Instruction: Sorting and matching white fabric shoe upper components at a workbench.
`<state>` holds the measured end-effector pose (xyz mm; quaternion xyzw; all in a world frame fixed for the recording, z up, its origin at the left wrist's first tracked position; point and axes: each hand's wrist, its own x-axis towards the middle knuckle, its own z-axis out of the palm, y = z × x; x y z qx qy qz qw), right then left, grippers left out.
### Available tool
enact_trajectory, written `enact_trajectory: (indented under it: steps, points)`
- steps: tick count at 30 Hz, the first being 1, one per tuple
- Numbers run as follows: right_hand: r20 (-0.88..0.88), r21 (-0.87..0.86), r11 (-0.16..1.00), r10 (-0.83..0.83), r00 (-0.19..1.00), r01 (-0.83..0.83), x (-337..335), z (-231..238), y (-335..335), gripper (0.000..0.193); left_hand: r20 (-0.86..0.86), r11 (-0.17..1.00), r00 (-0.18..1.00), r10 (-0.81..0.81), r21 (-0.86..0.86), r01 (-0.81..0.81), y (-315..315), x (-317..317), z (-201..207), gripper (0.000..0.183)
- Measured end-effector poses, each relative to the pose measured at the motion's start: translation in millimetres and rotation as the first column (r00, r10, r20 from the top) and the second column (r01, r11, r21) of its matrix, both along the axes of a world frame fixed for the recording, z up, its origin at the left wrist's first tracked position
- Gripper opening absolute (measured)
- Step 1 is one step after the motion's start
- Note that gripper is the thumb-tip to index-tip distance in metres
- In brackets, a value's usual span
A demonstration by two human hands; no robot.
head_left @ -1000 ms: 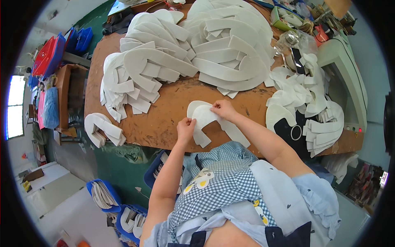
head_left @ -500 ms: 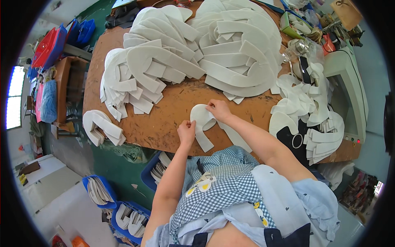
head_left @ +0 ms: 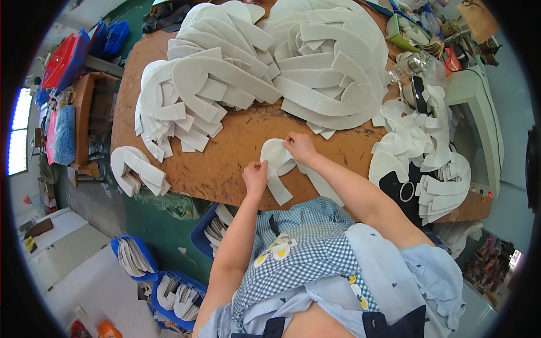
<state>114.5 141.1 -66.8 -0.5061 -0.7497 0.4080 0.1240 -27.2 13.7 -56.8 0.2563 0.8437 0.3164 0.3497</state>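
White curved pad [head_left: 274, 159] is at the near side of the brown surface [head_left: 242, 135], though whether it touches it is hard to tell. Beyond spreads a large heap of white pieces [head_left: 332, 73]; a small stack [head_left: 138, 172] lies at left. Right hand [head_left: 300, 148] and left hand [head_left: 255, 177] each keep a narrow, pinching grip on its edges.

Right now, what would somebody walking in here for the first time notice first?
The big heaps of white, U-shaped pieces across the far part of the brown table would probably draw the eye first. Next come the left hand and right hand, pinching a single curved piece at the table's near side, and the bright red container at the upper left of the view.
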Motion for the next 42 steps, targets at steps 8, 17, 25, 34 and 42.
enact_trajectory:
  steps: [8,17,25,34,42]
  points:
    - [0.090,0.031,0.999,0.002,0.996,-0.005,-8,1,-1,0.018,0.043,0.999,0.999,-0.032,0.023,0.031,-20,6,-5,0.030]
    - [0.114,0.030,0.999,0.011,0.993,-0.014,-7,-1,-1,0.017,0.486,0.985,0.857,0.173,-0.092,-0.147,-56,14,5,0.023]
    - [0.120,0.037,0.999,0.000,0.993,-0.004,-8,-3,-2,0.019,0.369,0.991,0.923,0.113,-0.113,-0.076,-53,14,3,0.024]
    - [0.134,0.052,0.999,-0.002,0.991,-0.005,-8,-1,-3,0.019,0.348,0.990,0.929,0.125,-0.104,-0.094,-52,15,-1,0.023]
    - [0.131,0.062,0.998,0.001,0.991,-0.009,-10,-4,-5,0.019,0.147,0.981,0.989,0.003,-0.191,0.026,-46,14,10,0.021]
